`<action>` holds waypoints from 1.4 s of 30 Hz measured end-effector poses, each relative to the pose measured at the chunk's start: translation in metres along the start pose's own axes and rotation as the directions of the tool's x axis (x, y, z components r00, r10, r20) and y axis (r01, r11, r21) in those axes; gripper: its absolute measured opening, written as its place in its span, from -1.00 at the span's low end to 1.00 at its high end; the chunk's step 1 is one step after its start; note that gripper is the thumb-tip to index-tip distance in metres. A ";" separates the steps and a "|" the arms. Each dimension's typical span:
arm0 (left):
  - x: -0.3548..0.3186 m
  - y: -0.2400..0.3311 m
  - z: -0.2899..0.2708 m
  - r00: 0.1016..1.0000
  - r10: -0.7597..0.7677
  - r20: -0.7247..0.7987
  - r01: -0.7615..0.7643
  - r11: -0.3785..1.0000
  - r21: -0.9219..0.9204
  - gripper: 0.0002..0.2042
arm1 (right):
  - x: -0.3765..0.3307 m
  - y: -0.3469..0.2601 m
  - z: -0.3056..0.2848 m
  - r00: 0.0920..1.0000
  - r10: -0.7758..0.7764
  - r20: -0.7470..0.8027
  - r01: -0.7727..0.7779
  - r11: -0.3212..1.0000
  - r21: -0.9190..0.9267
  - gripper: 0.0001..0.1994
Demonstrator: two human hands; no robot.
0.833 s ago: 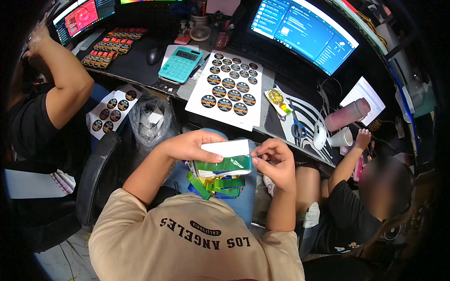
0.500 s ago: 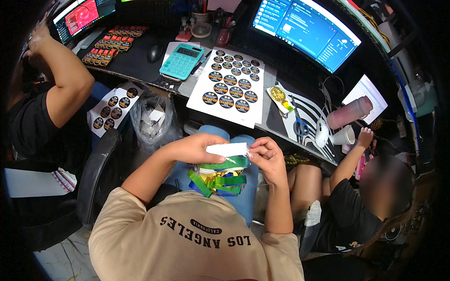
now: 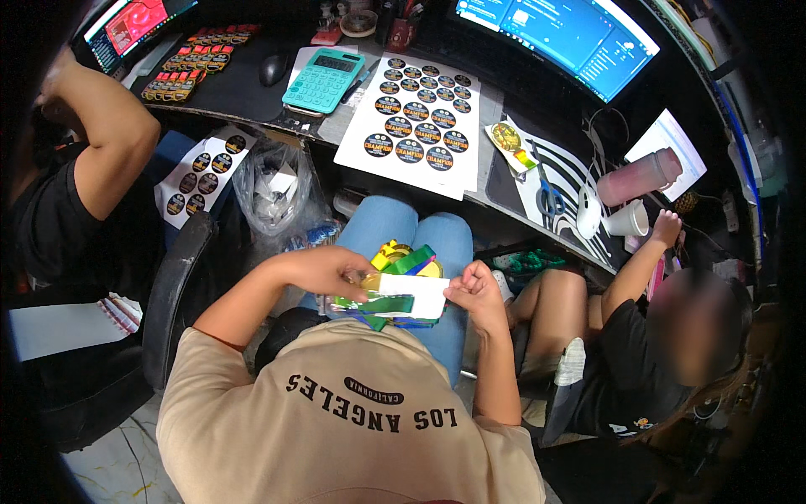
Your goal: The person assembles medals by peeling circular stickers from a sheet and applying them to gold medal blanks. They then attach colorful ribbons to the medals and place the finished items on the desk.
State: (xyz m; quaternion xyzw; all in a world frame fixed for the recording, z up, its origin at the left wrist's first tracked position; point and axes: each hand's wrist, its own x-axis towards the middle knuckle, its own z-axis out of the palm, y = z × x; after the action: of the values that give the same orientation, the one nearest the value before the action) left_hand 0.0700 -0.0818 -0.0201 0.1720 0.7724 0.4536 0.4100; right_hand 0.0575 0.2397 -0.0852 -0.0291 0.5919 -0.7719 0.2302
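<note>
While the person's left hand (image 3: 340, 273) grips the left end of a white rectangular card (image 3: 428, 296) above the lap in the head view, the right hand (image 3: 474, 287) seems to pinch its right edge between thumb and curled fingers. Across the card's lower left runs a glossy green ribbon band (image 3: 390, 305); a bunch of yellow, green and blue ribbons (image 3: 411, 259) shows just beyond, over the blue denim jeans (image 3: 382, 225). The card could buckle if both hands push inward, and the ribbons could slip off the lap if the left grip loosens. Counted: one card in hand; nine larger round black stickers (image 3: 409, 151) on the white paper sheet (image 3: 357, 147), the smaller ones too tiny to count surely; seven on the white sheet at left (image 3: 218, 144); one turquoise calculator (image 3: 323, 78); one pair of blue-handled scissors (image 3: 550, 202); one white cup (image 3: 627, 218).
</note>
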 end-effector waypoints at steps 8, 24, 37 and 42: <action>-0.030 0.011 0.007 0.995 -0.091 -0.029 0.091 0.996 0.004 -0.47 | -0.012 0.005 -0.040 0.979 -0.017 -0.204 -0.048 0.949 -0.311 -0.70; -0.024 0.086 0.026 0.978 0.206 0.014 -0.205 0.962 0.178 -0.36 | -0.037 -0.055 -0.033 0.821 -0.370 -0.434 0.251 0.918 -0.308 -0.75; -0.013 0.056 0.030 0.777 0.267 -0.571 -0.488 0.828 -0.277 -0.57 | -0.009 -0.013 0.057 0.868 -0.367 -0.334 0.463 0.841 0.281 -0.77; 0.028 -0.022 0.037 0.270 0.048 -0.962 -0.483 0.871 -0.092 -0.71 | 0.011 0.019 0.086 0.938 -0.288 -0.192 0.293 0.956 -0.001 -0.74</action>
State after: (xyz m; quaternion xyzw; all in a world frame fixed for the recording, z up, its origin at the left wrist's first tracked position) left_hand 0.0849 -0.0548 -0.0617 -0.0739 0.7210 0.6663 -0.1754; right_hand 0.0814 0.1545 -0.0794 -0.0391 0.5895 -0.8049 0.0566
